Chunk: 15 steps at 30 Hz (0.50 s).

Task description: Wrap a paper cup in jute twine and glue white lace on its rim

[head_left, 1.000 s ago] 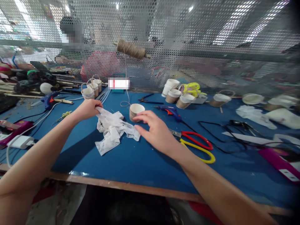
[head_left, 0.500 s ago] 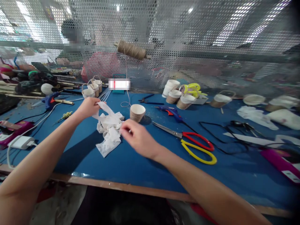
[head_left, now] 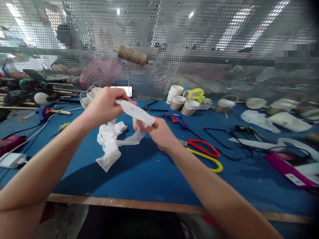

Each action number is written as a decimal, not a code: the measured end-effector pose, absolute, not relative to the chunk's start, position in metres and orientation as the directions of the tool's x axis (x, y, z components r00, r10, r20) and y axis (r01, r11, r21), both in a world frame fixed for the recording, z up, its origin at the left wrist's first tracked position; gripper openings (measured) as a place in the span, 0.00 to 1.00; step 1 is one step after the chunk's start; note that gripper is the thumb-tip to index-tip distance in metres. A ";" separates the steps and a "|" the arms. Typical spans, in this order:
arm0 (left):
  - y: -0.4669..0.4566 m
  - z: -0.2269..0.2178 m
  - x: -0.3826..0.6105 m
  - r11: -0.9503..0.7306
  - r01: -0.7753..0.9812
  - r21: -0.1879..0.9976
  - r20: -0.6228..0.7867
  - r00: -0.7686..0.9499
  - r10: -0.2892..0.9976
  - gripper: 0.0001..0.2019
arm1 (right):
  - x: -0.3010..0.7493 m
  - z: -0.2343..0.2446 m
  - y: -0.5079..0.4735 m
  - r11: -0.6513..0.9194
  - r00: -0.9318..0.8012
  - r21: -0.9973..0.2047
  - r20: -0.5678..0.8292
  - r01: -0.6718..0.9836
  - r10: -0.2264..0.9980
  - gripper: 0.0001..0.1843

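Note:
Both of my hands hold a long strip of white lace ribbon (head_left: 111, 146) above the blue table (head_left: 139, 176). My left hand (head_left: 103, 105) is closed on one end, raised near the table's back. My right hand (head_left: 159, 132) pinches the strip a short way along, so a stretch is pulled taut between the two. The rest of the ribbon hangs down in a crumpled heap on the table. A paper cup sits mostly hidden behind my right hand.
Red-and-yellow scissors (head_left: 204, 152) lie right of my right hand, a blue glue gun (head_left: 175, 118) behind them. Paper cups (head_left: 183, 101), a twine spool (head_left: 132, 54), black cables (head_left: 231, 146) and a purple box (head_left: 286, 167) crowd the back and right. Behind the mesh screen (head_left: 199, 39) sits another person.
My left hand lifted the ribbon end up off the table. My right hand came left from the cup, took hold of the strip and pulled it taut.

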<state>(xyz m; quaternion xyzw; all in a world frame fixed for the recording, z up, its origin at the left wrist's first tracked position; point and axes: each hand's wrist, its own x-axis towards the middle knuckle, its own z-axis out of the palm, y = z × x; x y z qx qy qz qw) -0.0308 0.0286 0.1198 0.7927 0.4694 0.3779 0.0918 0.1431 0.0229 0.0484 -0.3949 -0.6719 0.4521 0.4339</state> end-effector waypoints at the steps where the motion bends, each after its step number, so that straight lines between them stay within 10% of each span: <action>1: 0.033 0.115 -0.040 -0.478 0.755 0.449 0.493 0.237 0.837 0.06 | 0.153 0.055 0.020 0.261 -0.310 -0.956 0.210 0.133 0.927 0.14; 15: 0.046 0.083 -0.108 -0.146 0.914 0.379 0.377 -0.008 0.926 0.07 | 0.218 0.090 -0.003 0.079 -0.327 -0.988 0.118 -0.130 0.938 0.22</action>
